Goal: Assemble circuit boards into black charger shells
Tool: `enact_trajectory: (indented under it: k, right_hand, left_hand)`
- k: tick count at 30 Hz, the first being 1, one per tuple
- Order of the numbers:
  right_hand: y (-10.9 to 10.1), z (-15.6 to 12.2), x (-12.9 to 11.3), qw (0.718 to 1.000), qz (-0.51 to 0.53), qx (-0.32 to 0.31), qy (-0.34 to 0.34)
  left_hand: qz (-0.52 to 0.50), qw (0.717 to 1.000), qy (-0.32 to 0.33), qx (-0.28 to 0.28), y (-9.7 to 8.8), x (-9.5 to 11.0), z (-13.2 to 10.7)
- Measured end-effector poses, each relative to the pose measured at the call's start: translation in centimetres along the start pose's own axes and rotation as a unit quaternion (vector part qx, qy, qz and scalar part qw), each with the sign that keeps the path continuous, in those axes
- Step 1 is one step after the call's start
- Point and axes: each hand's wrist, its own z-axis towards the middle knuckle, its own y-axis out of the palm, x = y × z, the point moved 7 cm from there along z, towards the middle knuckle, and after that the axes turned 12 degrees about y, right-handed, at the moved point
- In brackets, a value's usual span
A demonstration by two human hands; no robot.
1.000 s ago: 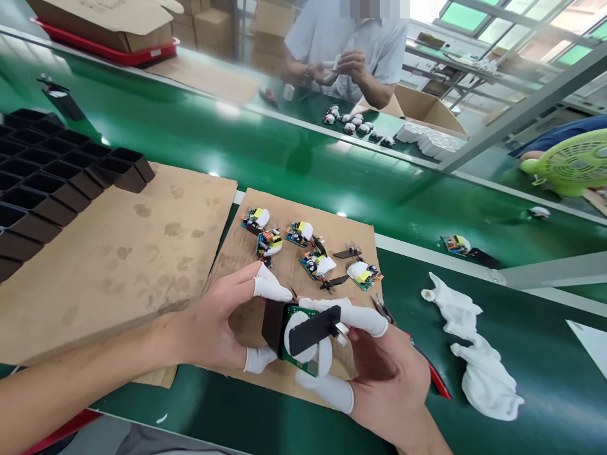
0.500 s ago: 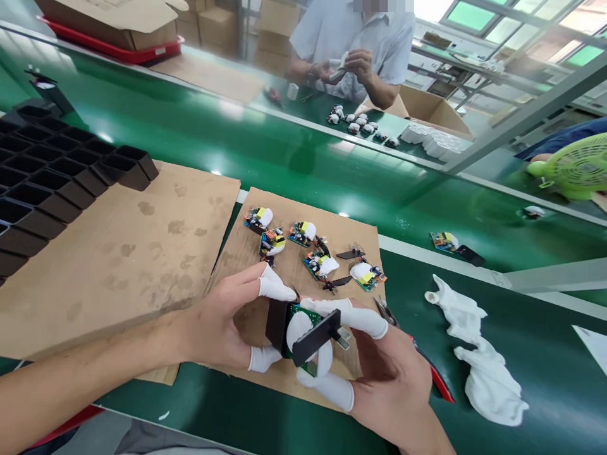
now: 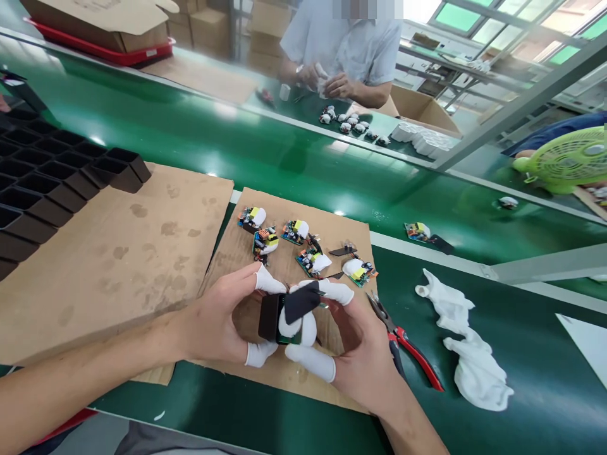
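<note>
My left hand (image 3: 218, 316), with white finger cots on thumb and fingertip, grips a small black plastic case (image 3: 270, 319) from its sides. Its open end faces right. A green circuit board (image 3: 290, 338) with white blobs on it sits partly inside that opening. My right hand (image 3: 363, 347), also in finger cots, is closed around the board's outer end. A black end plate (image 3: 302, 302) hangs tilted over the board. Both hands are above a cardboard sheet (image 3: 246, 373). Behind them lie several loose circuit boards (image 3: 313, 260) with yellow and white parts.
Red-handled pliers (image 3: 403, 341) and crumpled white gloves (image 3: 478, 373) lie to the right. Rows of black cases (image 3: 61, 170) stand at left. A green conveyor belt (image 3: 284, 164) carries a board (image 3: 418, 232). Across it, a person (image 3: 341, 57) handles a white part. A green fan (image 3: 569, 158) stands at right.
The circuit board has gone deeper into the black case as my right hand moved left. The end plate has turned over the board. More of the pliers shows.
</note>
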Motion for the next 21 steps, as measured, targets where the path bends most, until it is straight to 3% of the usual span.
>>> enact_trajectory:
  k: [4,10,16,21]
  right_hand:
    - [0.6,0.3,0.3,0.998,0.065,-0.009,0.024]
    - [-1.1,0.4,0.7,0.965,0.253,0.004,0.070]
    - [-0.7,0.4,-0.3,0.974,0.212,-0.042,0.071]
    - [-0.3,-0.5,-1.2,0.988,0.156,-0.017,0.006]
  left_hand:
    - [-0.030,0.999,-0.013,0.005,0.3,-0.2,-0.1]
    - [-0.028,1.000,-0.005,0.005,0.1,0.1,-0.2]
    - [-0.022,0.999,0.044,0.013,0.0,0.7,0.1]
    - [-0.016,0.996,0.086,0.034,-0.2,1.0,0.0]
